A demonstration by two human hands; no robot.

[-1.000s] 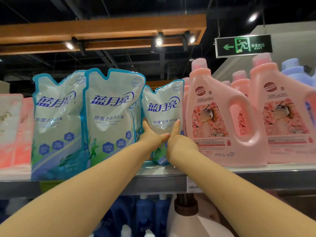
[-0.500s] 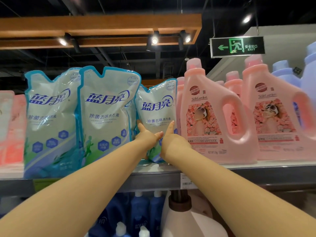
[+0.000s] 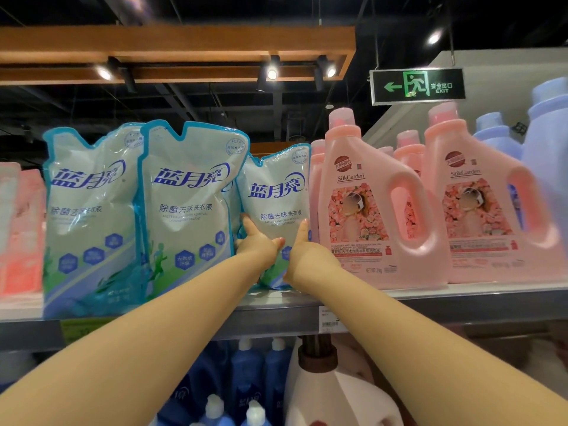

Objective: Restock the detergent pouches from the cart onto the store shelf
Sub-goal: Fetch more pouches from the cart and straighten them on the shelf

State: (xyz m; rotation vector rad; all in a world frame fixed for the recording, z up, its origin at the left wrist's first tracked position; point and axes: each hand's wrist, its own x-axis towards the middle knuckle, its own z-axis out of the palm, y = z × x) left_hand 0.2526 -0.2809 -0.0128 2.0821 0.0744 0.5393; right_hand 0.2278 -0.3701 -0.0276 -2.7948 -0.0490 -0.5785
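Blue-and-white detergent pouch, the smaller of those shown, stands on the store shelf, clasped low down between both hands: left hand on its left flank, right hand on its right flank, palms facing, fingers pointing up. Beyond the left hand stand two larger pouches, the nearer just beside the held one; beyond the right hand a pink SükGarden jug sits close. The step appears to be seating the pouch in this narrow gap. To do it well, keep both palms level, press the base flat on the shelf, square the label forward, and release only once the soft pouch stands unaided. The cart is out of view.
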